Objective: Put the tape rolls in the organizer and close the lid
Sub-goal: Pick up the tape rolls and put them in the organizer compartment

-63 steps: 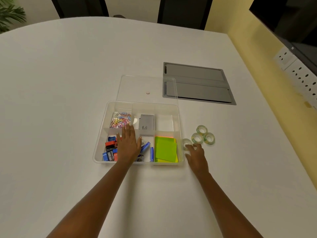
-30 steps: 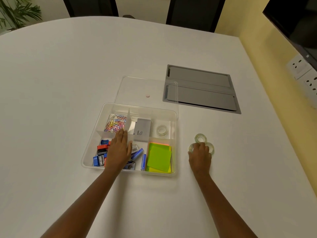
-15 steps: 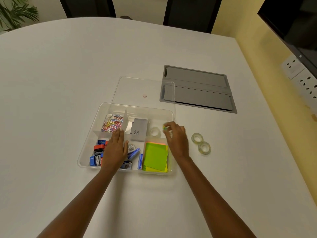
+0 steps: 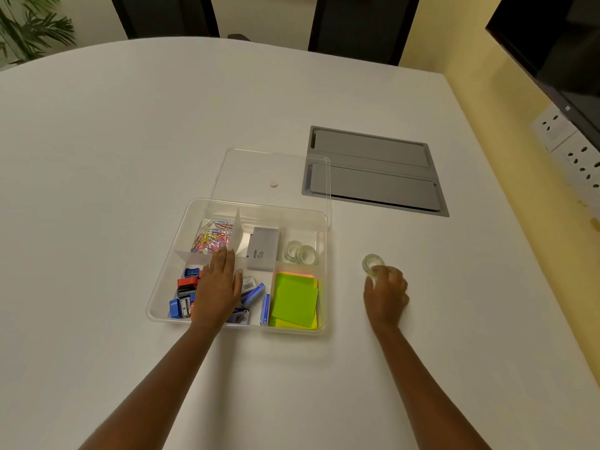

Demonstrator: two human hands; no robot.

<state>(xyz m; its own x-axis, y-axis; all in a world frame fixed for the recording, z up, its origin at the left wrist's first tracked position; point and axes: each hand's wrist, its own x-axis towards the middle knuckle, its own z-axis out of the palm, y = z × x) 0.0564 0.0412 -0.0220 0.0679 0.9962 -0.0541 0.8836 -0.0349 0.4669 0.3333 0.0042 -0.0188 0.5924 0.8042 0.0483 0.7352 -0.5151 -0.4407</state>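
Note:
The clear plastic organizer (image 4: 162, 287) lies open in the middle of the white table. Its clear lid (image 4: 246, 167) lies flat behind it. Two clear tape rolls (image 4: 300, 253) sit side by side in the back right compartment. Another tape roll (image 4: 371, 262) lies on the table to the right of the organizer. My right hand (image 4: 386, 289) is curled down just in front of it, fingertips on its near edge, and covers the spot where a second roll lay. My left hand (image 4: 216, 289) rests flat over the front left compartment.
The organizer also holds coloured paper clips (image 4: 212, 237), a grey box (image 4: 263, 248), green sticky notes (image 4: 294, 300) and blue and red sharpeners (image 4: 183, 298). A grey cable hatch (image 4: 373, 170) is set into the table behind. Wall sockets (image 4: 571, 138) line the right wall.
My right hand dropped a second roll into the back right compartment and moved back right onto the rolls on the table. My left hand stayed on the organizer.

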